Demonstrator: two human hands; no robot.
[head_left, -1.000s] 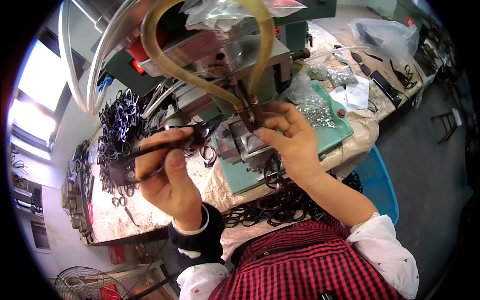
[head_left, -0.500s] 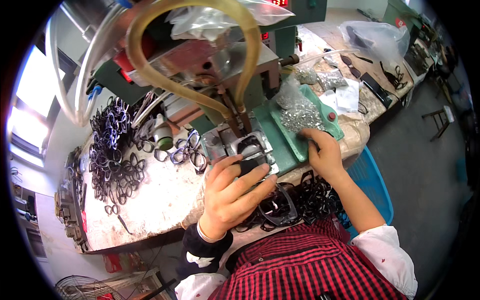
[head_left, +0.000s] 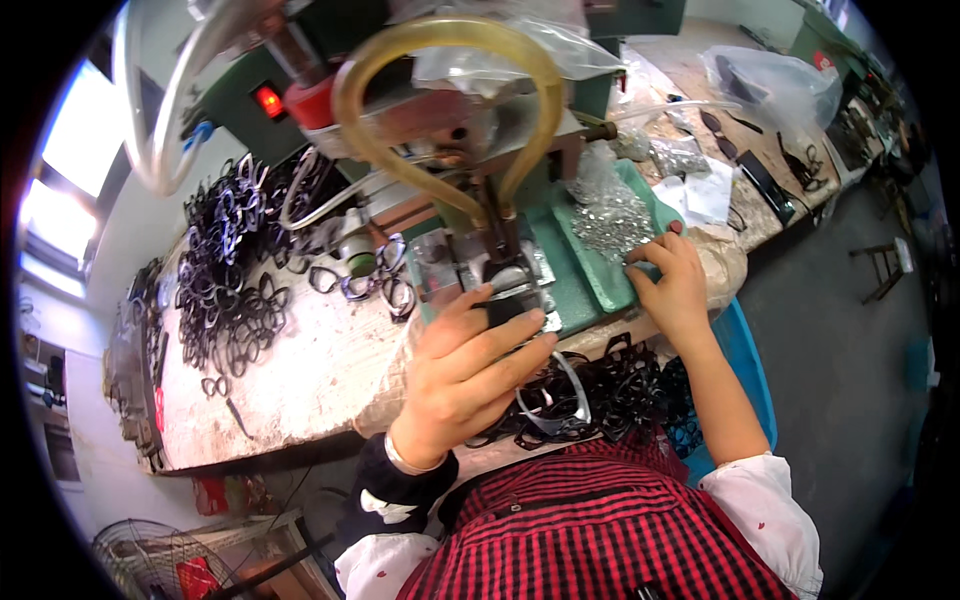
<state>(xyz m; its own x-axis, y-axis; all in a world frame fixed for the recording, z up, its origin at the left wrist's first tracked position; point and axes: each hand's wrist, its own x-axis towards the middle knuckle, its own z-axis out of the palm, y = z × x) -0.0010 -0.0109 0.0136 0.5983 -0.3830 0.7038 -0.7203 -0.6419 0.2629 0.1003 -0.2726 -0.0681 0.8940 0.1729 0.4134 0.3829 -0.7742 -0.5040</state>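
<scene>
My left hand (head_left: 460,375) reaches over the metal fixture (head_left: 435,270) of a bench machine, its fingers closed around a dark eyeglass frame. Part of that frame (head_left: 575,395) sticks out below my fingers with a bright shine on it; the rest is hidden by the hand and the fixture. Two thin metal tips (head_left: 495,235) of the machine stand just above the held frame. At the right, my right hand (head_left: 675,285) is at the edge of a green tray (head_left: 605,290), thumb and forefinger pinched. Whatever lies between them is too small to make out. Small silvery metal parts (head_left: 610,225) lie heaped in the tray.
A tangled pile of dark eyeglass frames (head_left: 230,250) covers the bench at the left. More frames (head_left: 610,390) lie along the front edge by my apron. A looped yellowish hose (head_left: 345,90) hangs above my hands. A blue basket (head_left: 745,370) stands below at the right.
The whole view has shifted slightly. My right hand's fingers have drawn together at the tray's edge. The frame under my left hand now catches more light; that hand keeps its place at the fixture.
</scene>
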